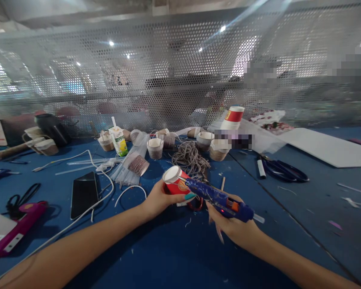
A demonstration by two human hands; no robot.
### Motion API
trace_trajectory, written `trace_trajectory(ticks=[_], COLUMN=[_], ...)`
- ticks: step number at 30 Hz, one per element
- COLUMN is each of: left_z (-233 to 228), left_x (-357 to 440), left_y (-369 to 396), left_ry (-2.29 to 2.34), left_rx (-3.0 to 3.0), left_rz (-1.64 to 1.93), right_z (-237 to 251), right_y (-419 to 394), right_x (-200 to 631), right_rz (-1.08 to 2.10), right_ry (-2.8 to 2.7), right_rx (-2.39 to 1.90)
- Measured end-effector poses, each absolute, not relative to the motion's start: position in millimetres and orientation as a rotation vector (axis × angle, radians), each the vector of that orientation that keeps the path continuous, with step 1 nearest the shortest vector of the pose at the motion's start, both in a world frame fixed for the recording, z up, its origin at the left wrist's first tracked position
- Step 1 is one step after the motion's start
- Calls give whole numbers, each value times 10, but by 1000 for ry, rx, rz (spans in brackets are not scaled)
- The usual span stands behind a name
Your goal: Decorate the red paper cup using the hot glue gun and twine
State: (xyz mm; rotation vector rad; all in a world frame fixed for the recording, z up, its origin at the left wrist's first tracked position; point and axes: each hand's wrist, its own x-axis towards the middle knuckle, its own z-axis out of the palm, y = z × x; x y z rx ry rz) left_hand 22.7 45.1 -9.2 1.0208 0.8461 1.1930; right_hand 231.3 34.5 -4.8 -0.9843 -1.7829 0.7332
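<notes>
Above the table, left hand (161, 198) grips red cup (176, 182), right hand (231, 224) clasps glue gun (218, 198)

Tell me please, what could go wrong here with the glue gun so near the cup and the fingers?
1. The blue glue gun in the right hand has its nozzle at the rim of the red paper cup; the left hand grips that cup close by, so hot glue may burn the fingers.
2. The tangled twine lies just behind the cup and could catch stray glue.
</notes>
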Motion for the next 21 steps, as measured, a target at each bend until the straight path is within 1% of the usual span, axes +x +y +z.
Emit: trace_trajectory(ticks=[6,10,14,16,19,21], left_z=[-88,-97,-107,-125,-163,-181], left_x=[214,195,188,188,184,178], left_y=[457,449,444,450,466,473], left_ry=[846,831,808,812,810,794], left_rx=[1064,1066,962,907,863,844], left_rz=[1154,1184,1247,1295,1380,1413], right_z=[-85,-93,12,93,168,160], right_y=[457,501,560,606,663,676], right_x=[2457,2410,2341,2340,2385,2435], right_rz=[604,498,408,239,-131,-263], right_ry=[-2001,-2000,-1958,-1946,-2017,-2094], right_rx=[-919,-956,-1022,-1149,-1541,-1763])
